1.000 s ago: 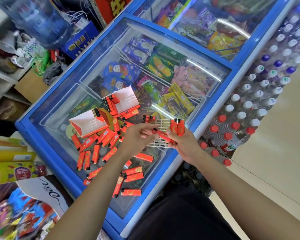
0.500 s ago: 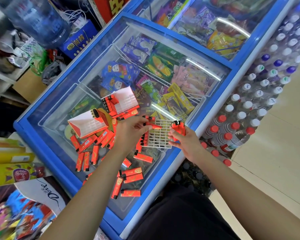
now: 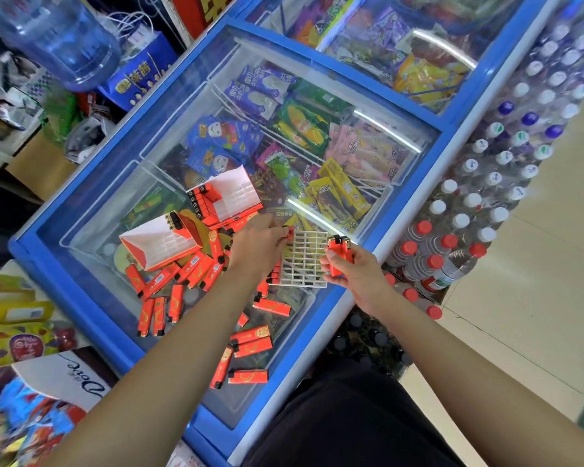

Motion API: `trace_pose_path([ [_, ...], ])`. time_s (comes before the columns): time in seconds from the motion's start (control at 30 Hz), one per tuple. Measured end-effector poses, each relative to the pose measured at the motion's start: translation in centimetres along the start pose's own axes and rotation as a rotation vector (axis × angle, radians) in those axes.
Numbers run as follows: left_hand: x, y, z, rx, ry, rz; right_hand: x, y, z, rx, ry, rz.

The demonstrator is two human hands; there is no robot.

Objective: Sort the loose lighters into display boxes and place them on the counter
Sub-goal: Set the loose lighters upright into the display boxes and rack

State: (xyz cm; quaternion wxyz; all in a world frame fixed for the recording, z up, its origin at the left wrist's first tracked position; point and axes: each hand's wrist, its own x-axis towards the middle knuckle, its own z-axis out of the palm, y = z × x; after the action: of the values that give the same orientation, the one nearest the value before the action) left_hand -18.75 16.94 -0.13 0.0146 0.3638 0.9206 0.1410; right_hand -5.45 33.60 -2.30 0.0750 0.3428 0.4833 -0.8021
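Head view: the left hand (image 3: 260, 246) was at the far left corner of the white grid tray (image 3: 305, 264), fingertips pinching a red lighter (image 3: 288, 231) right at the tray's edge. Whether that lighter sat in a slot or only above it, I couldn't tell. Over on the tray's right edge, the right hand (image 3: 354, 274) was curled round a bundle of lighters (image 3: 338, 249), orange-red bodies, black and metal tops pointing away from the person.

The tray itself lay flat on the freezer's glass lid (image 3: 91, 210), close to the blue frame (image 3: 321, 315) on the person's side, with a few lighters lined up along its left column. Just left of the left wrist, loose lighters (image 3: 182, 278) were heaped and scattered across the glass, some fanned in a pile, others lying singly nearer the person (image 3: 248, 376).

Beyond the pile stood two open display boxes, red outside, white and divided inside. The nearer box (image 3: 159, 244) was tipped with a couple of lighters in its far corner; the farther box (image 3: 236, 193) had a row of them filling its left side.

Under the glass, ice-cream packets (image 3: 304, 126) in green, blue, pink and yellow filled the wire baskets. Right of the freezer, packs of bottled water (image 3: 459, 230) with red and white caps were stacked on the floor, and a big blue water jug (image 3: 58, 38) sat off at the far left.
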Motion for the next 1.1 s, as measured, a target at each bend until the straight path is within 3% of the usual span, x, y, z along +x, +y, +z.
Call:
trace_pose_path([
  [0.3,-0.3,0.2,0.8,0.026,0.112,-0.009,0.2,-0.2,0.2,0.028,-0.064,0.026],
  [0.67,-3.4,3.1,-3.1,-0.752,-0.017,-0.132,-0.9,-1.5,2.1,-0.242,-0.183,-0.142],
  [1.1,-8.8,-3.4,-6.3,-1.009,0.235,-0.597,-0.6,-3.4,8.9,-0.649,-0.127,-0.329],
])
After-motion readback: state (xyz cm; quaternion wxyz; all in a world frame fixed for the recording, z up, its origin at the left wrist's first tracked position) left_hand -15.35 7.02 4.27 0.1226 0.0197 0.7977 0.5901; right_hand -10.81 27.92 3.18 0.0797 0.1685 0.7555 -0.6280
